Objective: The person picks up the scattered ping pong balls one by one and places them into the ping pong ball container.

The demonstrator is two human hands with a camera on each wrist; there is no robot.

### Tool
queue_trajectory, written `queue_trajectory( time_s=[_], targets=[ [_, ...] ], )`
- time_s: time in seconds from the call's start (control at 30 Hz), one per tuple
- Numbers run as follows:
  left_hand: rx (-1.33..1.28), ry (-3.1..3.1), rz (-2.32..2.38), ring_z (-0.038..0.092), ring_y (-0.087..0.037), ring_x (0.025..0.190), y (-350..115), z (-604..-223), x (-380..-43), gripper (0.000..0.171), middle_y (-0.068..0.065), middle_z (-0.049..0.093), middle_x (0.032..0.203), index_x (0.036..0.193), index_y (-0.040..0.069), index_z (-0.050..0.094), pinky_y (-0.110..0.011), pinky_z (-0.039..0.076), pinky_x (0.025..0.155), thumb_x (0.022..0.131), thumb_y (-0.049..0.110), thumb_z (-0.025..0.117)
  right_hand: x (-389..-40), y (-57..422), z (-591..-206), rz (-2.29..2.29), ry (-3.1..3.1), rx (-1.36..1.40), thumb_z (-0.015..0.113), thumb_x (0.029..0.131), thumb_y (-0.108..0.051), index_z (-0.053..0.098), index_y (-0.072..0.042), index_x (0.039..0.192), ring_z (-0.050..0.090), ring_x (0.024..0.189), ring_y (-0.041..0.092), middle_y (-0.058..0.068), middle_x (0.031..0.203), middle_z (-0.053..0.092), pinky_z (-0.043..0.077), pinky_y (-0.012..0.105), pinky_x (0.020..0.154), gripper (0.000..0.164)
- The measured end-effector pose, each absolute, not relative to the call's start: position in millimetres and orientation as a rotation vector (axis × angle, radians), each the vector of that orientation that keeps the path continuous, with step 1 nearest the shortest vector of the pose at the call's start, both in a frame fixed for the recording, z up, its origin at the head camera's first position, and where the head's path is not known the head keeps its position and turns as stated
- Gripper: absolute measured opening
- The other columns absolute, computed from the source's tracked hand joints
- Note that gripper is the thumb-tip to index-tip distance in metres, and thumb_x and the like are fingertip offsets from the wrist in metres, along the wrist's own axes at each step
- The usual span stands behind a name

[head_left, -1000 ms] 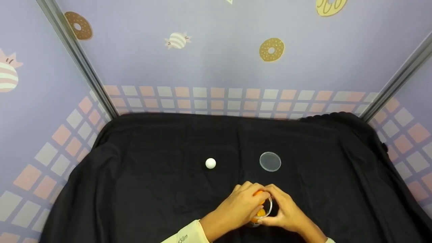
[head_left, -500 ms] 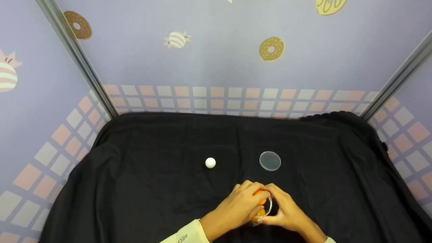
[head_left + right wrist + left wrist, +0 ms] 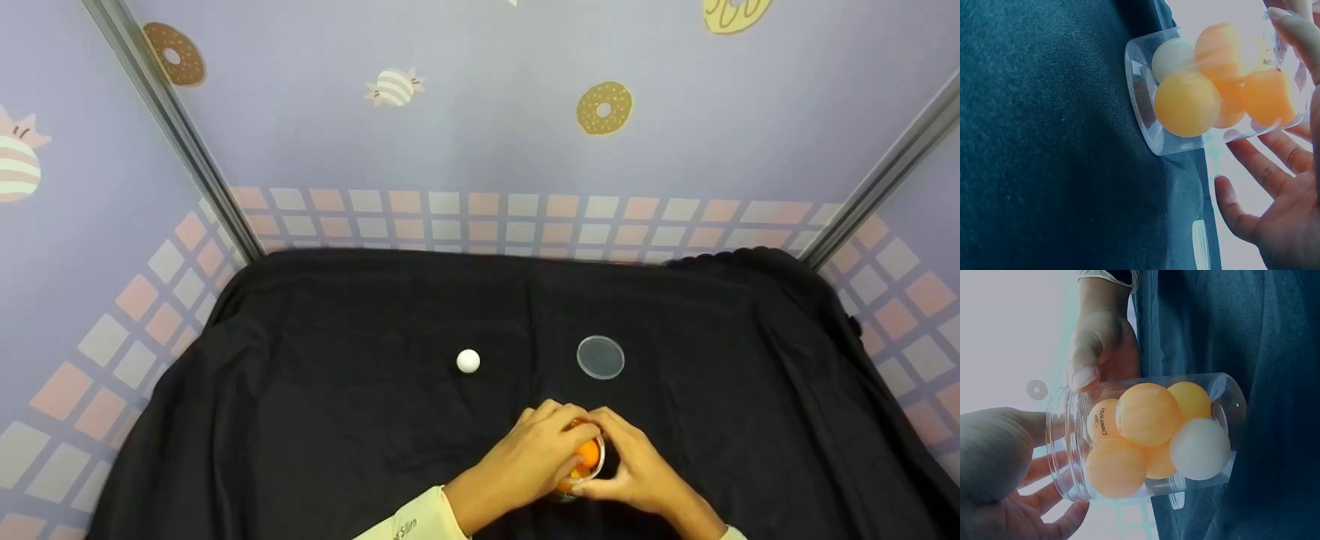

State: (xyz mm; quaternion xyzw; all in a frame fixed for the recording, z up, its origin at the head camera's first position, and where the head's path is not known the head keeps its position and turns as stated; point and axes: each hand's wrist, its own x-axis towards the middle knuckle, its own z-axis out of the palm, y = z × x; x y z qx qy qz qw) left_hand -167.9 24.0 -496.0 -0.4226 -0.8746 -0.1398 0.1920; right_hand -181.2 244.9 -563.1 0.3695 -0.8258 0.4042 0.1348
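Note:
Over the mouth of a clear plastic jar (image 3: 1229, 391) lies my left hand (image 3: 521, 456), thumb and index finger at the opening and other fingers bent around the rim. My right hand (image 3: 636, 466) grips the jar's neck from the other side, thumb against the wall in the left wrist view. Inside are several orange table tennis balls (image 3: 1148, 415) and a white one (image 3: 1200, 449). An orange ball (image 3: 589, 454) shows in the mouth in the head view. Both hands hide much of the jar there.
A loose white ball (image 3: 468, 361) sits on the black cloth (image 3: 352, 420) ahead of my hands. To its right lies a round clear lid (image 3: 600, 358). Patterned panels (image 3: 480, 150) stand behind and on both sides.
An orange ball in the jar's mouth has shifted from beneath my left fingers toward the right side of the opening. Both hands stay in nearly the same place.

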Motion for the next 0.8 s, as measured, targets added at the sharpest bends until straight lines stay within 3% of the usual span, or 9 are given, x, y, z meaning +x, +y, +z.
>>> queue_trajectory(
  time_s=[0.23, 0.4, 0.6, 0.8],
  targets=[
    [-1.183, -2.389, -0.438, 0.059, -0.012, 0.103, 21.7, -496.1, -175.8, 0.038, 0.006, 0.065, 0.120, 0.124, 0.023, 0.069, -0.024, 0.052, 0.080, 0.087, 0.024, 0.077, -181.8, 245.5, -563.7, 1.181, -2.396, 1.072, 0.092, 0.067, -0.048, 0.057, -0.024, 0.133, 0.063, 0.101, 0.007, -0.012, 0.119, 0.062, 0.052, 0.018, 0.088, 0.078],
    [-1.131, -2.332, -0.490, 0.060, -0.014, 0.101, 17.7, -493.3, -189.2, 0.026, 0.003, 0.066, 0.117, 0.116, 0.020, 0.072, -0.024, 0.052, 0.086, 0.091, 0.022, 0.073, -183.9, 245.7, -566.6, 1.190, -2.360, 1.094, 0.094, 0.064, -0.045, 0.059, -0.019, 0.134, 0.065, 0.103, 0.013, -0.006, 0.121, 0.064, 0.048, 0.014, 0.093, 0.082],
    [-1.056, -2.362, -0.493, 0.060, -0.017, 0.102, 5.9, -491.7, -207.4, 0.026, 0.000, 0.067, 0.119, 0.117, 0.016, 0.071, -0.027, 0.051, 0.091, 0.092, 0.021, 0.073, -181.2, 242.7, -561.7, 1.245, -2.345, 1.088, 0.096, 0.063, -0.037, 0.063, -0.010, 0.128, 0.067, 0.105, 0.022, 0.004, 0.119, 0.067, 0.043, 0.011, 0.100, 0.079],
    [-0.954, -2.430, -0.482, 0.061, -0.020, 0.104, -6.0, -499.1, -226.5, 0.026, 0.000, 0.066, 0.119, 0.119, 0.016, 0.071, -0.033, 0.053, 0.088, 0.093, 0.021, 0.072, -171.3, 234.4, -538.3, 1.294, -2.339, 1.067, 0.096, 0.063, -0.033, 0.064, -0.003, 0.121, 0.066, 0.102, 0.024, 0.007, 0.115, 0.068, 0.043, 0.011, 0.099, 0.072]
  ],
)
